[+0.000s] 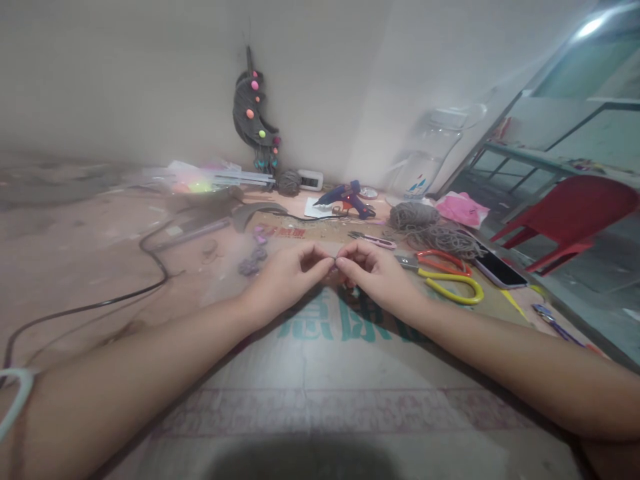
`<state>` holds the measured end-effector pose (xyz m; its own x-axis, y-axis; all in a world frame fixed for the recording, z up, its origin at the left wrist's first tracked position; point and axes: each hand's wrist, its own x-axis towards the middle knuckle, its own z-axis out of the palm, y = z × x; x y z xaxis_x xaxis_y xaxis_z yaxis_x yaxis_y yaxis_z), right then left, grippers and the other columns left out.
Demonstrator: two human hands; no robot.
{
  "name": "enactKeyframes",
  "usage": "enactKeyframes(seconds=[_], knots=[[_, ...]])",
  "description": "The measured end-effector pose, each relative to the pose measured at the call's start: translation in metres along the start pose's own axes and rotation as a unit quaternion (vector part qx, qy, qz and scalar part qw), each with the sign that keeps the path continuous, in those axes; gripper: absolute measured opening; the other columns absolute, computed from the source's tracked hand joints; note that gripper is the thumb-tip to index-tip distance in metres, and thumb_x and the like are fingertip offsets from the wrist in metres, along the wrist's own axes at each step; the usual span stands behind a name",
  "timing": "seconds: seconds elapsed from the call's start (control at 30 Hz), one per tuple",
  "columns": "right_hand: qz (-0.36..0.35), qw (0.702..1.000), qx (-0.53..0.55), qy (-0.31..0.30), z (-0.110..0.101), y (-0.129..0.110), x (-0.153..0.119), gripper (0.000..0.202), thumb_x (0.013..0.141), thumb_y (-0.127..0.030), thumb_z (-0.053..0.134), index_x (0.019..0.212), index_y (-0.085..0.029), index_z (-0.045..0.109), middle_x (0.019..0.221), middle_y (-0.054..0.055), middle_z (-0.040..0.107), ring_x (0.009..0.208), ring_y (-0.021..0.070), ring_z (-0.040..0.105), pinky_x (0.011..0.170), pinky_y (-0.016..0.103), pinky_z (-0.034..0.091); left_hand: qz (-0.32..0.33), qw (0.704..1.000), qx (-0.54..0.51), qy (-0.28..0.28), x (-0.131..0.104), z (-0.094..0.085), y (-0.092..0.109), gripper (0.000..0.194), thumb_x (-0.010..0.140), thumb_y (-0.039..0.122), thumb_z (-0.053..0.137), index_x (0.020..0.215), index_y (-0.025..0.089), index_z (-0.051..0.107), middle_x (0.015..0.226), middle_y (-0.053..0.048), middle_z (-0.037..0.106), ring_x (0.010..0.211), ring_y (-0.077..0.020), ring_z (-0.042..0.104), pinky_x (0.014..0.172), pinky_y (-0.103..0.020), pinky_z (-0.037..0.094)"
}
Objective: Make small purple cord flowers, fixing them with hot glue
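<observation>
While my left hand (pixel 290 273) and right hand (pixel 373 270) pinch shut, fingertips meeting on something too small to identify, the orange-and-yellow-handled scissors (pixel 443 273) lie at three o'clock, nearer my right.

Bare cardboard sheet (pixel 350 373) lies open toward the camera; scissors (pixel 445 273), phone (pixel 500 270) and twine (pixel 440 233) crowd the right, a cable (pixel 150 257) the left.
</observation>
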<state>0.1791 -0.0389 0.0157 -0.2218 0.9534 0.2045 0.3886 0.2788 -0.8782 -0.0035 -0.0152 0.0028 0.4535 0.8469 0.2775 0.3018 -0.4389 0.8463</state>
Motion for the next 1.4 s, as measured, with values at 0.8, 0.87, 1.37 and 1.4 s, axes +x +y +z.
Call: enactKeyframes(seconds=[0.8, 0.87, 1.37, 1.4], knots=[[0.011, 0.997, 0.078, -0.003, -0.001, 0.009, 0.005, 0.016, 0.084, -0.033, 0.06, 0.082, -0.018, 0.056, 0.063, -0.004, 0.058, 0.051, 0.0074, 0.05, 0.05, 0.021, 0.04, -0.033, 0.997, -0.069, -0.012, 0.003, -0.001, -0.003, 0.031, 0.092, 0.041, 0.048, 0.082, 0.015, 0.063, 0.079, -0.004, 0.068, 0.074, -0.0154, 0.063, 0.072, -0.028, 0.048], [0.022, 0.995, 0.093, -0.001, -0.001, 0.01, 0.006, 0.018, 0.083, -0.035, 0.061, 0.082, -0.017, 0.056, 0.061, -0.005, 0.058, 0.048, 0.007, 0.048, 0.048, 0.021, 0.039, -0.029, 0.998, -0.061, -0.006, 0.003, -0.001, -0.001, 0.034, 0.093, 0.042, 0.047, 0.081, 0.015, 0.064, 0.078, -0.004, 0.068, 0.074, -0.0156, 0.063, 0.071, -0.028, 0.047], [0.057, 0.988, 0.128, -0.062, -0.004, 0.009, 0.003, 0.028, 0.086, -0.041, 0.06, 0.102, -0.019, 0.057, 0.055, -0.007, 0.056, 0.044, 0.0068, 0.045, 0.044, 0.02, 0.033, -0.023, 0.998, -0.043, 0.037, 0.004, 0.0, -0.002, 0.02, 0.084, 0.036, 0.06, 0.081, 0.016, 0.062, 0.08, -0.002, 0.067, 0.073, -0.0144, 0.061, 0.069, -0.027, 0.046], [0.062, 0.988, 0.13, -0.061, -0.004, 0.009, 0.003, 0.028, 0.085, -0.041, 0.06, 0.101, -0.019, 0.057, 0.054, -0.007, 0.056, 0.043, 0.0067, 0.044, 0.044, 0.02, 0.032, -0.023, 0.998, -0.044, 0.036, 0.004, 0.0, -0.002, 0.02, 0.084, 0.036, 0.06, 0.081, 0.016, 0.062, 0.079, -0.002, 0.067, 0.073, -0.0144, 0.061, 0.068, -0.027, 0.046]])
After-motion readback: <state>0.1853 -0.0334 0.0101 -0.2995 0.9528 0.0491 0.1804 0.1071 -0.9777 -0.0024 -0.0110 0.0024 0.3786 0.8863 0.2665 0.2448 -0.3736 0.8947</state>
